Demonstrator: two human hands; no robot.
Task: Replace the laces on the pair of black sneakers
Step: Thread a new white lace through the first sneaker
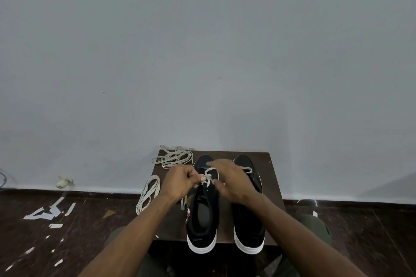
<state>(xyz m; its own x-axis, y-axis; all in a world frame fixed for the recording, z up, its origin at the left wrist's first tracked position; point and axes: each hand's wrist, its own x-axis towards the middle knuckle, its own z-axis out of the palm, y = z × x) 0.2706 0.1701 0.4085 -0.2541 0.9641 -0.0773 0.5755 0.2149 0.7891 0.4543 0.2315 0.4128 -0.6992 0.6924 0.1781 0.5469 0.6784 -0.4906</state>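
The left hand [180, 181] fingers [198, 179] pinch a pale lace [208, 179] over the left black sneaker [203, 216]; the blurred right hand [229, 181] seems loosely spread just beside it, gripping nothing clearly. Both sneakers, the right sneaker [247, 209] alongside, stand on the small bench [270, 177], with loose laces [173, 157] at its far-left corner.

Right sneaker's [247, 216] lacing behind blurred right hand [231, 181].

Black sneakers [225, 216] side by side, toes away (white soles); pale lace [208, 179] part-threaded on left one.
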